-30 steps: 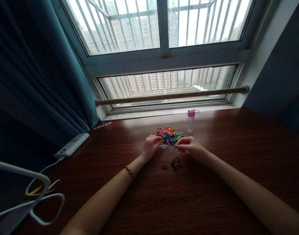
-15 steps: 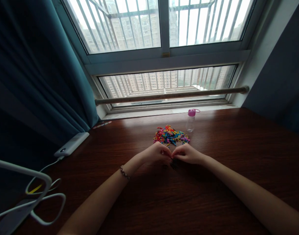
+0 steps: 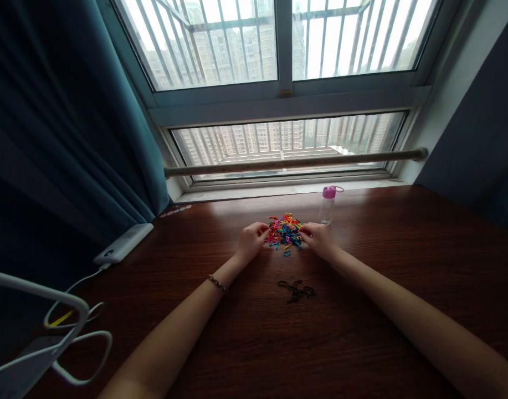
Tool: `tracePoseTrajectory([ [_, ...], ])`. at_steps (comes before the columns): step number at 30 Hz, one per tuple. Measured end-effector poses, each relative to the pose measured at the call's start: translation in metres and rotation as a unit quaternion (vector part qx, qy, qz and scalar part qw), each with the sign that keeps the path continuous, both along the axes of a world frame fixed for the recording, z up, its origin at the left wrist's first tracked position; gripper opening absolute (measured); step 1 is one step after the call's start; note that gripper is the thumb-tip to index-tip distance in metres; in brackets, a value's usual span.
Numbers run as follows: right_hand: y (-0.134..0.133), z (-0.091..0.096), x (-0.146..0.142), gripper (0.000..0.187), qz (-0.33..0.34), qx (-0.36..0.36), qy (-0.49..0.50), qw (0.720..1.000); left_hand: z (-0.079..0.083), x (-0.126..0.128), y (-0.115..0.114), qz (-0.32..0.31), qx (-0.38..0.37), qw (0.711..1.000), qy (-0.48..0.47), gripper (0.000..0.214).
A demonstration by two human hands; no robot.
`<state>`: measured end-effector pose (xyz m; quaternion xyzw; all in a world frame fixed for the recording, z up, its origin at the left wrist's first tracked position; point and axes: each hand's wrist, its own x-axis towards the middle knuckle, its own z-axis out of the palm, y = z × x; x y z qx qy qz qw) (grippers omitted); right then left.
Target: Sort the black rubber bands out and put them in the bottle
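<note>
Picking through the heap of coloured loops (image 3: 284, 233), I'd say: left hand (image 3: 251, 242) at its nine o'clock, right hand (image 3: 320, 240) at three (whether either pinches anything, I can't tell), dark loops (image 3: 296, 292) at six. Next seems to want a light fingertip pinch.

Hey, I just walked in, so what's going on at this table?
A person has both bare hands at a pile of small colourful loops: the left hand at its left edge, the right hand at its right. Whether the fingers grip any loop is too small to tell. A separate little group of black loops lies on the table, nearer the person. A clear bottle with a pink lid stands behind the right hand.
</note>
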<state>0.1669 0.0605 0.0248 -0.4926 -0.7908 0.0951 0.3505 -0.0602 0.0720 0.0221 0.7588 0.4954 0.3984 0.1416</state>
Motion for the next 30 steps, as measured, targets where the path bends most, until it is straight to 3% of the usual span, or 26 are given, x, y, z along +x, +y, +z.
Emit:
tracePoseTrajectory([
  [6, 0.012, -0.006, -0.016, 0.018, -0.062, -0.006, -0.067, 0.996, -0.018, -0.008, 0.021, 0.094, 0.036, 0.995, 0.015, 0.017],
  [14, 0.016, -0.012, -0.003, 0.015, -0.03, -0.013, -0.013, 0.999, -0.02, 0.004, 0.041, 0.092, 0.07, 0.988, 0.106, 0.018],
  [20, 0.018, -0.01, -0.002, 0.014, 0.003, -0.015, -0.016, 1.0, -0.02, 0.005, 0.038, 0.091, 0.087, 0.978, 0.166, 0.016],
  [30, 0.028, -0.018, 0.006, 0.02, -0.015, -0.059, 0.134, 0.989, -0.014, 0.01, 0.027, 0.105, 0.106, 0.97, 0.192, 0.015],
])
